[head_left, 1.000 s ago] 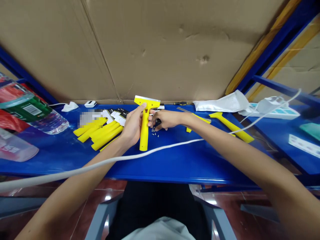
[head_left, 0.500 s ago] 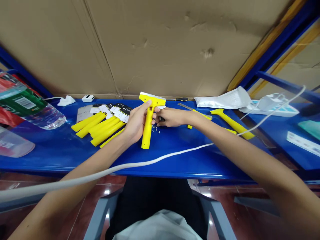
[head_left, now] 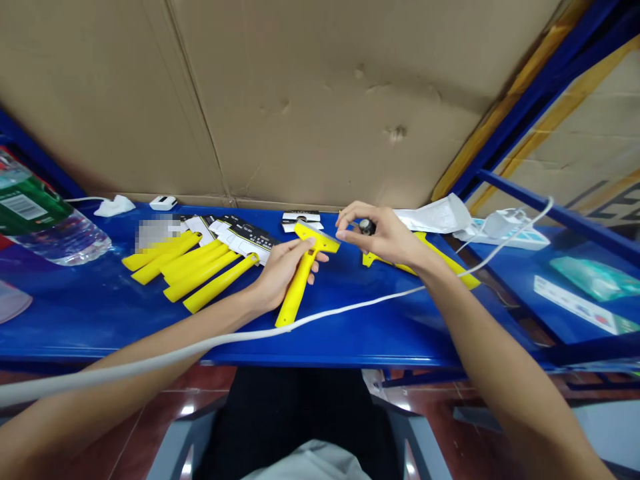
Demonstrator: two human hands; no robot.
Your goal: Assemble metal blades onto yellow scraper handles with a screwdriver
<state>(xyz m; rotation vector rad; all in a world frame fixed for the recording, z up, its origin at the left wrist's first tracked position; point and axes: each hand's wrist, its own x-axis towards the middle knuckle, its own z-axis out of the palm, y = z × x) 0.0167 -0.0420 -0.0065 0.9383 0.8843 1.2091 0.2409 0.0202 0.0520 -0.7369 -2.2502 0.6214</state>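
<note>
My left hand (head_left: 287, 267) is closed around the neck of a yellow scraper (head_left: 296, 290). Its wide head, with a metal blade along the far edge, points away from me. Just right of that head, my right hand (head_left: 383, 233) is closed on a dark, round-ended handle (head_left: 367, 227), which looks like a screwdriver; its shaft is hidden. Thumb and forefinger are nearly together by the blade's end, and anything tiny between them is too small to tell. Several yellow handles (head_left: 200, 261) lie left of my left hand, beside black-and-white cards (head_left: 245, 239).
More yellow scraper parts (head_left: 369, 259) lie partly under my right hand. A white cable (head_left: 350, 308) crosses in front of the blue table (head_left: 240, 343). A bottle (head_left: 55, 217) stands at left, a white packet (head_left: 440, 215) at back right, and cardboard (head_left: 300, 100) rises behind.
My right hand has lifted from beside the small screws on the table and moved right, with the dark handle still in it. The scraper in my left hand has tilted, its head leaning right.
</note>
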